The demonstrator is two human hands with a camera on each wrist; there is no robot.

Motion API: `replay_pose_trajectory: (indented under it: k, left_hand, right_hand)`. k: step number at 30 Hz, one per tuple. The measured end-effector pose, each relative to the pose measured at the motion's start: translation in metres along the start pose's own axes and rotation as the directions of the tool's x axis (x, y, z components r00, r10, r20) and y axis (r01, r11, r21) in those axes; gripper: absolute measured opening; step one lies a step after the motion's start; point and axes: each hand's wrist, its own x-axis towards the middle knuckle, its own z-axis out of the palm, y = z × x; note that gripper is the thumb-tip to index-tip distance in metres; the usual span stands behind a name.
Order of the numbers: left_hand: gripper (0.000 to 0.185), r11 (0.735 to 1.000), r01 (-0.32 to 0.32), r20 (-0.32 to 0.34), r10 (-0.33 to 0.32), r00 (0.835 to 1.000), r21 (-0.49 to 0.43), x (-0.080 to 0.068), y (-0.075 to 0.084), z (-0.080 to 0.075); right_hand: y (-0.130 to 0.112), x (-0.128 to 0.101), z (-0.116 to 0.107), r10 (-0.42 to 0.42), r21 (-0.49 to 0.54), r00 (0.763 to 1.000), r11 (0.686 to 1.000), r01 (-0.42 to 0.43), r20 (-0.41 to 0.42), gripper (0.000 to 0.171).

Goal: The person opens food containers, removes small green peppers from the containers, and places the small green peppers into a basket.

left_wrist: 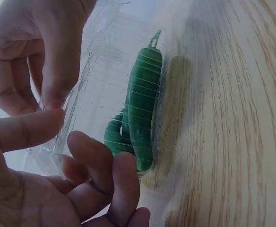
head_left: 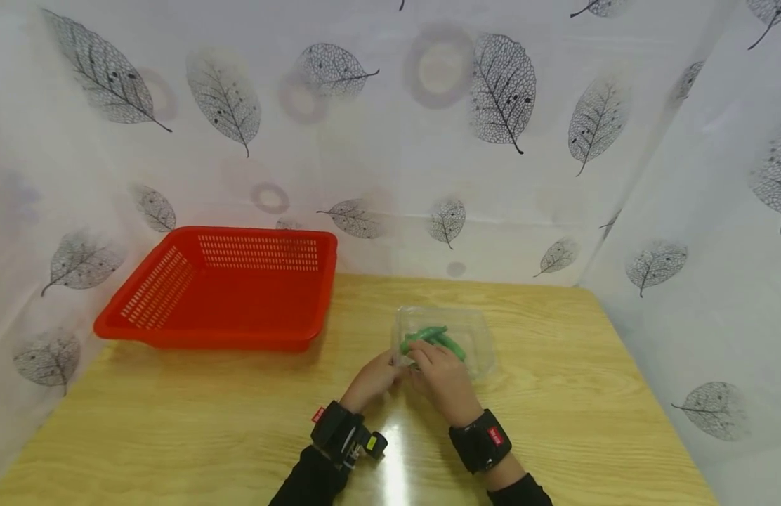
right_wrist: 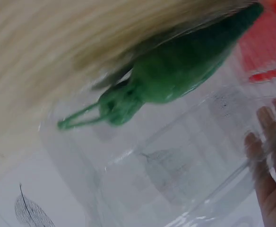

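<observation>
A clear plastic box [head_left: 473, 330] lies on the wooden table [head_left: 175, 422] with green chilli peppers [head_left: 431, 337] inside it. Both hands meet at its near left corner. My left hand [head_left: 373, 379] pinches the box's thin rim between thumb and fingers [left_wrist: 95, 161]. My right hand [head_left: 442, 376] grips the same edge from the other side, its fingers [left_wrist: 57, 71] curled on the clear plastic. The peppers [left_wrist: 140, 113] show through the lid [left_wrist: 107, 61]. In the right wrist view the peppers [right_wrist: 176, 75] fill the frame behind the clear wall [right_wrist: 185, 179].
A red perforated basket [head_left: 226, 288] stands at the back left of the table. White curtains printed with leaves [head_left: 501, 88] close off the back and both sides. Bare wood lies to the right of the box and along the front.
</observation>
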Motion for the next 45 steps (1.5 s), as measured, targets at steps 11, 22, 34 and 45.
replay_pose_trajectory:
  k: [11,22,34,45]
  left_hand:
    - [0.023,1.0,0.013,0.027,-0.013,1.0,0.006,-0.002,0.002,0.003]
    - [0.026,1.0,-0.023,0.021,0.023,1.0,0.009,-0.006,0.002,-0.002]
    - [0.022,0.999,0.014,0.019,-0.015,1.0,0.033,-0.003,-0.002,-0.005]
    - [0.02,0.999,0.032,0.011,-0.032,0.999,0.014,0.0,-0.004,-0.007]
  right_hand:
    - [0.017,-0.004,-0.025,0.143,-0.093,0.982,0.987,-0.132,0.123,0.051]
    - [0.045,-0.016,-0.045,0.323,-0.093,0.918,0.946,-0.309,0.231,0.062]
    - [0.048,-0.013,-0.05,0.393,-0.07,0.847,0.916,-0.395,0.358,0.057]
    - [0.048,-0.012,-0.05,0.367,-0.083,0.853,0.928,-0.363,0.371,0.056]
